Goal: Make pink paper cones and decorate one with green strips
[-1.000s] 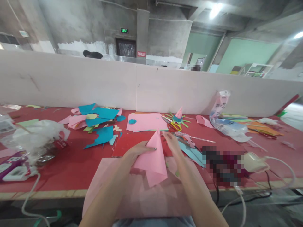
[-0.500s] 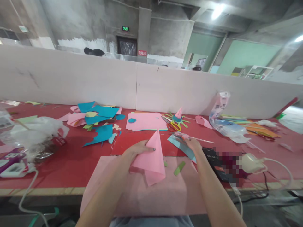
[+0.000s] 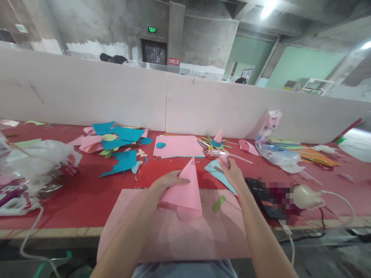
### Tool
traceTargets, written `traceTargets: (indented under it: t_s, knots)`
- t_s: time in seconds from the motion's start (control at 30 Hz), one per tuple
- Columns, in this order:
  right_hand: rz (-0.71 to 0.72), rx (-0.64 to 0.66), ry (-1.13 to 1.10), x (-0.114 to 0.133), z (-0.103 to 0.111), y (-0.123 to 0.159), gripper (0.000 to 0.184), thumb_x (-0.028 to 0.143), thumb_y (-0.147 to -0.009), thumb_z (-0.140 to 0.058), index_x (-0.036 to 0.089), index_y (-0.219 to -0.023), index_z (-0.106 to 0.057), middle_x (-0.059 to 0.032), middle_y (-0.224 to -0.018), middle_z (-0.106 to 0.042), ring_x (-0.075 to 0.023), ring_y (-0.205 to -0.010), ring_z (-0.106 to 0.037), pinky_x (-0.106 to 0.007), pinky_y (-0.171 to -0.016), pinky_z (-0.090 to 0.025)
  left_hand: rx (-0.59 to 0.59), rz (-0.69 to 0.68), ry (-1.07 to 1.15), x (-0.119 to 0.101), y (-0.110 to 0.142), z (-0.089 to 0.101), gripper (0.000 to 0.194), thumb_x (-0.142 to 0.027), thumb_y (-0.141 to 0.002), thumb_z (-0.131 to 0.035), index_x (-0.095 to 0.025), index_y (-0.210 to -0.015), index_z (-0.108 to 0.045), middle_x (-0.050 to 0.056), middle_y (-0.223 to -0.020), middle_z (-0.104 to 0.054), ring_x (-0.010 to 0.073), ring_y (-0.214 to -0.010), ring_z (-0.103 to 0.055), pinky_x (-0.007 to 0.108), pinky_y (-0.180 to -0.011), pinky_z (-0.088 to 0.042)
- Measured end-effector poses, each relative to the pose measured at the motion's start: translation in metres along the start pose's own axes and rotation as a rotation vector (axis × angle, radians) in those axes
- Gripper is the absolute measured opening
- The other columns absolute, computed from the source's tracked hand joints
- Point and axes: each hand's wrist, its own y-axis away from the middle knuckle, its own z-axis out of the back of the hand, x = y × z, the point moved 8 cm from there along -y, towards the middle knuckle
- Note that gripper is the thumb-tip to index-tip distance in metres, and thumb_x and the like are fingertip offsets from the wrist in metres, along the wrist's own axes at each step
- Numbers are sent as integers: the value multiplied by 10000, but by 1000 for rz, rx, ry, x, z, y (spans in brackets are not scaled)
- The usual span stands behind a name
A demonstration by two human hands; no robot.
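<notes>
We have the red worktop point(image 3: 78, 208) before us, with a pink board point(image 3: 203, 243) reaching past its edge toward six o'clock. From the centre, a plastic bag point(image 3: 37, 156) lies at nine, blue scraps point(image 3: 123, 162) at ten, pink sheets point(image 3: 181, 144) at twelve. Our pink cone point(image 3: 189, 193) is central, tip up over the board; we cannot tell whether its base touches. A phone point(image 3: 262, 199) lies at three. Our left hand point(image 3: 168, 180) grips the cone's nine-o'clock side; our right hand point(image 3: 233, 172), at two, is closed around a pink glue gun point(image 3: 218, 154).
</notes>
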Motion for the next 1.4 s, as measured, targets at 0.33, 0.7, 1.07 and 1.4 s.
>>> traceTargets:
  t_s: [0.33,0.7,1.07,1.4]
  knots:
    - [63,-21,273,30,-12,25,484,502,-758,-479,216,-1146,-432,-83,-1070,-603,-241,-921,-589,-287,-673,-397,9,21,1,-2,3,-2,645,-476,-546,-724,-183,-1100,-572,101,-1047,-646,286,-905,-614,350,-717,-502]
    - [82,-109,367,43,-8,30,414,432,-774,-494,216,-1121,-437,-66,-1112,-575,-206,-834,-608,-267,-608,-379,12,14,-37,-5,3,-5,626,-468,-539,-724,-174,-1076,-592,99,-1015,-656,286,-892,-618,342,-706,-507]
    - [121,-75,365,44,-6,39,382,418,-796,-481,215,-1115,-429,-64,-1038,-598,-200,-824,-603,-256,-588,-368,27,21,-25,-7,5,-6,628,-450,-554,-725,-164,-1094,-582,103,-1023,-654,284,-887,-618,338,-706,-506]
    - [182,-87,347,46,-1,52,333,385,-776,-495,213,-1060,-473,-52,-935,-617,-194,-792,-600,-246,-585,-358,23,38,-44,-6,8,-6,624,-473,-574,-708,-182,-1107,-564,109,-1038,-645,288,-887,-617,335,-684,-500]
